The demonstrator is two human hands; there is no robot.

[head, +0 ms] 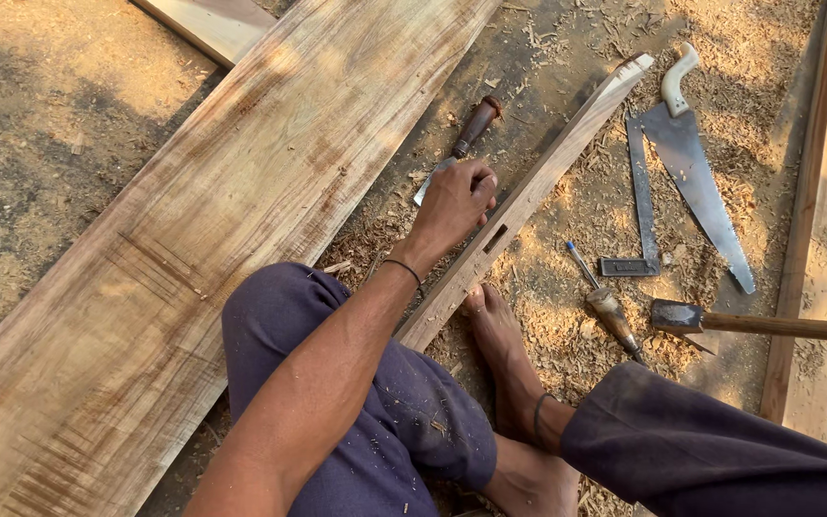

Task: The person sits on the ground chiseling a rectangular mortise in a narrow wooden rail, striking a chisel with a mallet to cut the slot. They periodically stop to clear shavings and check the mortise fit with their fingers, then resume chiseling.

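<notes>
My left hand (457, 203) reaches forward over my left knee, fingers curled down over the metal shank of a chisel (476, 123) with a dark wooden handle. The chisel lies on the sawdust beside a narrow wooden rail (567, 144). The hand's thumb side rests against that rail, just above a small rectangular mortise slot (495, 237) cut in it. A thin dark band circles the wrist. My bare foot (500, 335) presses against the rail lower down. My right hand is out of view.
A wide plank (193, 239) lies on the left. Right of the rail, on sawdust, lie a handsaw (696, 168) with a pale handle, a metal try square (641, 206), a second chisel (607, 306) and a hammer (681, 316). A long beam (820, 220) runs along the right edge.
</notes>
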